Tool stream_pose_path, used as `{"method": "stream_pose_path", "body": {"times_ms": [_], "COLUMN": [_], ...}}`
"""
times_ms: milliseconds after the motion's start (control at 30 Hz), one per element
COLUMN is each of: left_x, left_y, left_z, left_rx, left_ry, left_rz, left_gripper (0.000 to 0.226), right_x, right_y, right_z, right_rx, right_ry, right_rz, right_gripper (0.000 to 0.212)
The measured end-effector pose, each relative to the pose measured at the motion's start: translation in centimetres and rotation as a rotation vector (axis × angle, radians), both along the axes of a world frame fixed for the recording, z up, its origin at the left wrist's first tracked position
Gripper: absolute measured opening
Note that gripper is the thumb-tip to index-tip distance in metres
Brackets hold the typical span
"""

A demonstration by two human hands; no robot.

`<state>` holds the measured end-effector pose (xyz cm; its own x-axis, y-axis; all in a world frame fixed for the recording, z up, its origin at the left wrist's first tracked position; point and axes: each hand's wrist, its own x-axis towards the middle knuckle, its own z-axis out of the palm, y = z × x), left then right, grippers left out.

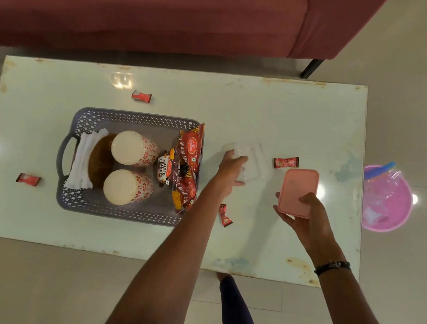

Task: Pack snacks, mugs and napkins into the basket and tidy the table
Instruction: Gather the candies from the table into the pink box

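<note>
A: Basket [118, 209] contents?
B: Grey plastic basket on white table [286, 111]. 2 mugs [132, 147] lying on their sides in the middle, red pattern. Folded white napkins [82, 161] at the handle end, brown woven item [101, 160] between napkins and mugs. Snack packets [188, 165] upright against the far-right wall, 1 reads salted peanuts.
A: Other containers?
B: Clear plastic box [251, 164] on the table just right of the basket, contents can't tell. Pink bucket [388, 199] on the floor past the table edge, clear plastic and a blue piece inside.
A: Hands?
B: Left hand [230, 172] fingers curled round the clear box. Right hand [307, 219] pinching a pink lid [299, 188], thumb on top, fingers under.
A: Loose stuff?
B: 4 small red wrappers [141, 96] scattered on the table, all outside the basket.
</note>
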<state>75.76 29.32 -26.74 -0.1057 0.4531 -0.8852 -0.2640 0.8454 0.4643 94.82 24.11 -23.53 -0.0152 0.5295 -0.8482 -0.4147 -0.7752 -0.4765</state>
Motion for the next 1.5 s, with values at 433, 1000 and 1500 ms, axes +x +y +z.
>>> {"method": "stream_pose_path", "body": {"times_ms": [433, 1000, 1500], "left_x": [1.4, 1.4, 1.6], "left_y": [-10.2, -11.4, -3.7], "left_z": [0.4, -1.4, 3.3], "left_rx": [0.456, 0.372, 0.647], "left_ry": [0.896, 0.718, 0.575], "left_rz": [-0.526, -0.481, -0.105], "left_gripper": [0.043, 0.011, 0.014], "right_x": [2.9, -3.0, -5.9], "right_y": [-1.8, 6.5, 4.7], "right_z": [-3.7, -5.7, 0.0], "right_rx": [0.013, 0.598, 0.679], "right_ry": [-0.843, -1.106, -0.85], "right_rz": [0.319, 0.697, 0.517], "right_gripper": [0.029, 0.02, 0.041]}}
